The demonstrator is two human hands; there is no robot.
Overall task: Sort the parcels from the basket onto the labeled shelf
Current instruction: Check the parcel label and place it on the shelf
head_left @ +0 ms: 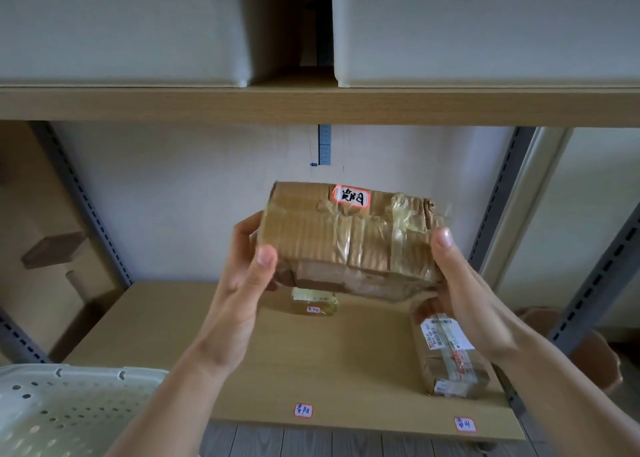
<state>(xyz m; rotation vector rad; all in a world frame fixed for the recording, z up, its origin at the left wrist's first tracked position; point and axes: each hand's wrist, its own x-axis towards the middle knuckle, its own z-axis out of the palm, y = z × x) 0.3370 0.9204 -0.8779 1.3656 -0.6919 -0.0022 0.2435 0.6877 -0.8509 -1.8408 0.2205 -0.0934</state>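
Note:
I hold a taped brown cardboard parcel point(349, 238) in the air above the lower shelf board point(214, 370). A red-edged sticker with handwritten characters sits on its top. My left hand point(247, 266) grips its left end, my right hand point(450, 276) its right end. On the board's front edge are two red-edged labels, one in the middle point(303, 410) and one at the right point(464, 424). A small parcel point(314, 302) lies at the back under the held one. A taped parcel point(450, 356) with a printed slip lies above the right label. The pale perforated basket point(69, 408) is at bottom left.
Two large white bins point(121, 27) point(485, 27) stand on the upper shelf board point(311, 105). Grey slotted uprights point(79, 200) point(498, 193) frame the bay. Cardboard boxes point(52, 248) sit to the left, brown tubs point(595, 356) to the right on the floor.

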